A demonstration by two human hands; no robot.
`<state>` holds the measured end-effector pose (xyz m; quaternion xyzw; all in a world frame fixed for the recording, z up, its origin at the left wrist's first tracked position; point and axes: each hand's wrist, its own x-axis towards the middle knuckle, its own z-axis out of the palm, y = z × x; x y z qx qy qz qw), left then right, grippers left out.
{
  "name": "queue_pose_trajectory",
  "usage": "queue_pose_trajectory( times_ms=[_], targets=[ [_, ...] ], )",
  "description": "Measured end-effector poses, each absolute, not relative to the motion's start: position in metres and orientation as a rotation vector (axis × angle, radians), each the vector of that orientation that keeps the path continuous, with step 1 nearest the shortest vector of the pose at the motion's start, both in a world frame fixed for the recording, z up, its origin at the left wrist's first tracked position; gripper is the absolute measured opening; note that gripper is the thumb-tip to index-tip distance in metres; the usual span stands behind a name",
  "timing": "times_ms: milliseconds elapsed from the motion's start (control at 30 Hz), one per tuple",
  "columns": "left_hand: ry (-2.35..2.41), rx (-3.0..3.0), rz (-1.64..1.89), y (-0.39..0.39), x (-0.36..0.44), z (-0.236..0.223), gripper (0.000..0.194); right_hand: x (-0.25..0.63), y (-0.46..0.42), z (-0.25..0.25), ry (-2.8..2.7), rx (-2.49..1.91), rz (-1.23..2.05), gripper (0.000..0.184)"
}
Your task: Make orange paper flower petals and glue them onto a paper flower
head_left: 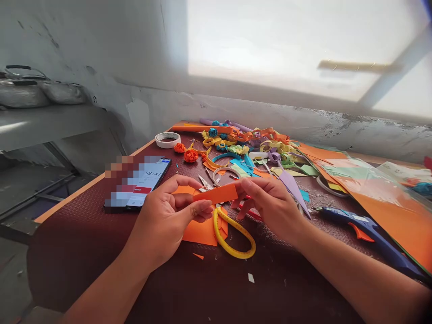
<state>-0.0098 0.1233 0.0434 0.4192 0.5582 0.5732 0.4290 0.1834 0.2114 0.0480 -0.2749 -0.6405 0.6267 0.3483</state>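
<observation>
Here, both hands hold orange paper, apart from metal pots.

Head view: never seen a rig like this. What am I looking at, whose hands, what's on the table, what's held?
No robot here: these are a person's two bare hands. The only picture comes from a camera worn on the head, looking forward and down. The left hand and right hand hold a small orange paper strip between them. On the dark table, a phone and a tape roll lie to the left. Behind the hands are orange paper flowers among coloured paper pieces. Nearer in are a yellow loop and scissors, partly hidden. To the right are orange sheets and a blue tool with an orange trigger, apparently a glue gun.
</observation>
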Motion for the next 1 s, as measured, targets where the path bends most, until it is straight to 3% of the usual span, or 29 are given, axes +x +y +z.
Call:
queue_pose_trajectory(
  times_ms=[533,1000],
  targets=[
    [1.269,1.053,1.479,0.1237,-0.0115,0.0423,0.042,0.1836,0.2159,0.0487,-1.547,-0.678,1.896,0.033],
    [1.304,1.228,1.506,0.1241,-0.0076,0.0421,0.027,0.1851,0.2186,0.0457,-1.588,-0.612,1.895,0.03]
  ],
)
